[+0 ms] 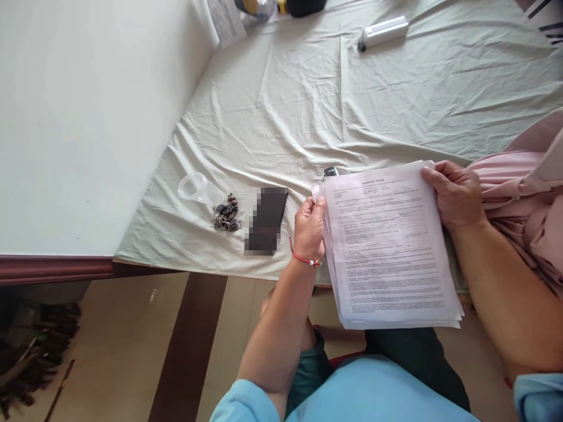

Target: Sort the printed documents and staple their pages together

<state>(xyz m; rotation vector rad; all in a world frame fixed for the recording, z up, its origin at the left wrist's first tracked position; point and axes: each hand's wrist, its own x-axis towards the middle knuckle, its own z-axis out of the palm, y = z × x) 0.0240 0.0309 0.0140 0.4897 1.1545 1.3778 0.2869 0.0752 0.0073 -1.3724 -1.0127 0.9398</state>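
Note:
A stack of printed papers point(387, 252) is held up between both hands, over the front edge of the cloth-covered table. My left hand point(309, 225), with a red string bracelet at the wrist, pinches the stack's upper left edge. At the upper right corner, my right hand point(457, 190) is closed on the same sheets, thumb on top. The sheets are slightly fanned at the sides and bottom. Behind the top edge a small dark object point(331, 171) shows in part. A dark, partly blurred flat rectangle point(267, 221) lies left of my left hand.
A clear plastic cup point(200, 186) lies beside a bunch of keys point(227, 214) on the wrinkled tablecloth point(281, 117). Toward the back sits a white oblong device point(385, 32). Pink fabric point(523, 199) is bunched at the right. A white wall point(88, 117) borders the left.

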